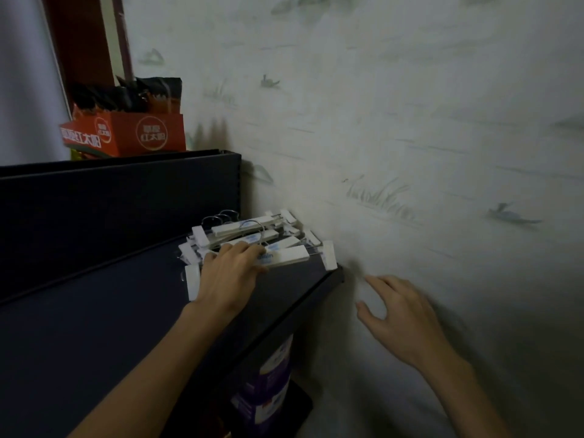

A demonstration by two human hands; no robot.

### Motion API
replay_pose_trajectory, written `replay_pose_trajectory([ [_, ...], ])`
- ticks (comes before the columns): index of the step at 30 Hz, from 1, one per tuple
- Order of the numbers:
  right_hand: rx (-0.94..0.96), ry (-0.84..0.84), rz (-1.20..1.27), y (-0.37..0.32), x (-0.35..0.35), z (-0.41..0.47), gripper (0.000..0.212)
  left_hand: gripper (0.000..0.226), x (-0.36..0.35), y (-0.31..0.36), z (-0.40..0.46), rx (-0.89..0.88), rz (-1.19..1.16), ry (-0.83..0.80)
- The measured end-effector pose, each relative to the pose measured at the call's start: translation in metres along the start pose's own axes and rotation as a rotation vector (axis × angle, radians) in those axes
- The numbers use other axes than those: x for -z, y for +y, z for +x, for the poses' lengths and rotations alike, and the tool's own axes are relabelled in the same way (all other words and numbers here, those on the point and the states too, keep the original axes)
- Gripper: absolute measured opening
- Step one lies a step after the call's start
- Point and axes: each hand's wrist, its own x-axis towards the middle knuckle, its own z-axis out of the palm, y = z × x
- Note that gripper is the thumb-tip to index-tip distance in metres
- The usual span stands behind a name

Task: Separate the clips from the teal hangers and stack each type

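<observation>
A pile of white clip hangers [284,257] with metal hooks [252,227] lies at the far right corner of a dark shelf [94,311], against the wall. White clips [328,255] sit at the bars' ends. My left hand [229,273] lies on the near side of the pile, its fingers curled over the front bar. My right hand [401,314] hovers to the right of the shelf in front of the wall, fingers spread and holding nothing. No teal hanger shows in this dim view.
A patterned wall [410,137] fills the right side. Behind the shelf rises a dark panel [120,197], and an orange box [126,134] with dark packets stands on top. Below the shelf's right edge stands a purple and white container [271,384].
</observation>
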Motion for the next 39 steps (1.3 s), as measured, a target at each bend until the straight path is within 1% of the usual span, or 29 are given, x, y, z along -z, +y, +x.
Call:
replay_pose_trajectory([
  [5, 0.076, -0.055, 0.041, -0.021, -0.032, 0.040, 0.067, 0.037, -0.018, -0.013, 0.031, 0.031, 0.033, -0.015],
  [8, 0.070, -0.097, 0.045, -0.012, -0.042, 0.055, 0.064, 0.037, -0.028, -0.018, 0.047, 0.045, 0.040, -0.012],
  [12, 0.074, -0.092, 0.066, 0.002, -0.047, 0.079, 0.058, 0.038, -0.039, -0.023, 0.065, 0.087, 0.058, -0.040],
  [15, 0.097, -0.126, 0.100, 0.006, -0.055, 0.095, 0.055, 0.036, -0.045, -0.025, 0.073, 0.123, 0.109, -0.051],
  [20, 0.166, -0.153, 0.170, 0.008, -0.074, 0.121, 0.063, 0.033, -0.051, -0.021, 0.089, 0.180, 0.127, -0.054],
  [24, 0.235, -0.154, 0.223, 0.016, -0.081, 0.141, 0.062, 0.033, -0.059, -0.016, 0.099, 0.250, 0.133, -0.068],
  [30, 0.351, -0.216, 0.300, 0.026, -0.088, 0.162, 0.060, 0.036, -0.065, -0.003, 0.101, 0.338, 0.255, -0.021],
  [32, 0.404, -0.228, 0.316, 0.026, -0.091, 0.168, 0.059, 0.034, -0.063, 0.003, 0.096, 0.332, 0.285, 0.020],
  [35, 0.480, -0.234, 0.325, 0.023, -0.097, 0.175, 0.056, 0.029, -0.059, 0.010, 0.078, 0.327, 0.332, 0.126],
  [39, 0.588, -0.208, 0.379, 0.011, -0.100, 0.175, 0.054, 0.029, -0.042, 0.022, 0.041, 0.394, 0.407, 0.184],
])
